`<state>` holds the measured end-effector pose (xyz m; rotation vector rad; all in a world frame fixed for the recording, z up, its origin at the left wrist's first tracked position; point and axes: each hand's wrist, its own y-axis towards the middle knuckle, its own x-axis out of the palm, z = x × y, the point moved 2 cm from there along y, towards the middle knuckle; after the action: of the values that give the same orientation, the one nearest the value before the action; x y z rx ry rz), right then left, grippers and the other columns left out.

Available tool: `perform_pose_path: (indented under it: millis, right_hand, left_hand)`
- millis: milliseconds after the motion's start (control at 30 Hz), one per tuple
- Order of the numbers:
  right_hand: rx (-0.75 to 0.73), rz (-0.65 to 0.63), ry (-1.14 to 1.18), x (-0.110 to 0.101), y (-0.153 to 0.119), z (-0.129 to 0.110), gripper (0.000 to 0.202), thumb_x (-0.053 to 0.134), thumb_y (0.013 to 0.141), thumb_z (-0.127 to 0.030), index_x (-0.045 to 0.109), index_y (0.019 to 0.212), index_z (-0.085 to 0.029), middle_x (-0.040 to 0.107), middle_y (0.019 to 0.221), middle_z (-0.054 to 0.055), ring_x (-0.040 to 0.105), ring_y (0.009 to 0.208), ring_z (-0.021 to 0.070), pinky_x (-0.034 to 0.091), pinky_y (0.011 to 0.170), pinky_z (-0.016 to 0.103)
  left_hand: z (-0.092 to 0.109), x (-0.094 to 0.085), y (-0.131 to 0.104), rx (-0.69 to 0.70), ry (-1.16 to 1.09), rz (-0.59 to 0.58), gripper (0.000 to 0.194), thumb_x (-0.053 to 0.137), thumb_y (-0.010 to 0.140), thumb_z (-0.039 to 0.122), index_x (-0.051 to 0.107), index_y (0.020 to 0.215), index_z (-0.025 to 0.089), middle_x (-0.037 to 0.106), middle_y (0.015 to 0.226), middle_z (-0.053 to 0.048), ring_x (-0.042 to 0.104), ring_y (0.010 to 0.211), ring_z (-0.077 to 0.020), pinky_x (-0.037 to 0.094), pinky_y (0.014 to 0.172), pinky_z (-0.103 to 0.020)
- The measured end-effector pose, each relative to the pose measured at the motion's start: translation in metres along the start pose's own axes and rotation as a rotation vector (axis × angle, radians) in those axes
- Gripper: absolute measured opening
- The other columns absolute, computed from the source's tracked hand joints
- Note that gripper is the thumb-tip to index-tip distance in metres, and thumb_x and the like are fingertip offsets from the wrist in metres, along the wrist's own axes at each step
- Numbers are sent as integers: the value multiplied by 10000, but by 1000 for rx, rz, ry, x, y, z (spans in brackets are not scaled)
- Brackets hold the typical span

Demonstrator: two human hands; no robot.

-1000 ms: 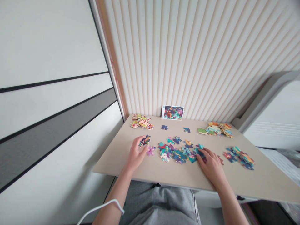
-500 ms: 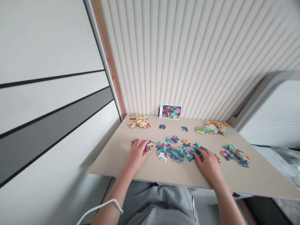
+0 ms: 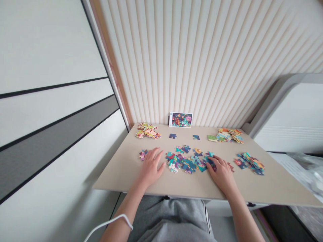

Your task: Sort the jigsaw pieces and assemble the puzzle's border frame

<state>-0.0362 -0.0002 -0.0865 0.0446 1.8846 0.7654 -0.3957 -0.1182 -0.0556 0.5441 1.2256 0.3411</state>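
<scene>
The left hand (image 3: 150,166) is loosely spread while the right hand (image 3: 222,172), pinching or not I can't tell, touches the jigsaw pieces (image 3: 188,165) heaped between them, where a light touch should prevent scattering.

Over the table (image 3: 118,174), the left hand (image 3: 150,167) has fingers spread between small puzzle pieces (image 3: 143,154) and the central pile (image 3: 188,164); the right hand (image 3: 221,172) touches this pile's right end. Behind, a picture card (image 3: 180,120) stands upright
</scene>
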Motion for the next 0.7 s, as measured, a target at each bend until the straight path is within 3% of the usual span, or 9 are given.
perform_pose_path:
  millis: [100, 233, 467, 700]
  right_hand:
    - [7, 3, 8, 0, 0, -1, 403, 524, 994, -487, 696, 1278, -258, 654, 1338, 132, 613, 1225, 344, 487, 1049, 542]
    - [21, -1, 14, -3, 0, -3, 407, 519, 999, -485, 684, 1290, -254, 648, 1353, 125, 603, 1239, 340, 473, 1066, 540]
    - [12, 1, 64, -10, 2, -8, 446, 539, 989, -492, 633, 1355, -255, 640, 1388, 121, 593, 1259, 337, 462, 1073, 527]
    - [-53, -65, 105, -11, 3, -13, 470, 553, 983, -523, 623, 1370, -265, 667, 1366, 119, 588, 1281, 346, 458, 1064, 541]
  left_hand:
    - [24, 7, 5, 146, -87, -138, 608, 566, 993, 307, 391, 1572, 245, 520, 1555, -107, 440, 1471, -271, 294, 1256, -517]
    - [31, 11, 6, 153, -128, -217, 582, 579, 986, 261, 432, 1549, 261, 614, 1452, -88, 520, 1390, -260, 318, 1237, -520]
    - [23, 7, 1, 62, -172, -140, 593, 767, 886, 336, 549, 1433, 274, 621, 1282, -90, 574, 1225, -292, 461, 1101, -488]
    - [26, 3, -1, 42, -186, -120, 427, 810, 853, 336, 624, 1233, 273, 604, 1200, -69, 594, 1181, -293, 485, 1055, -480]
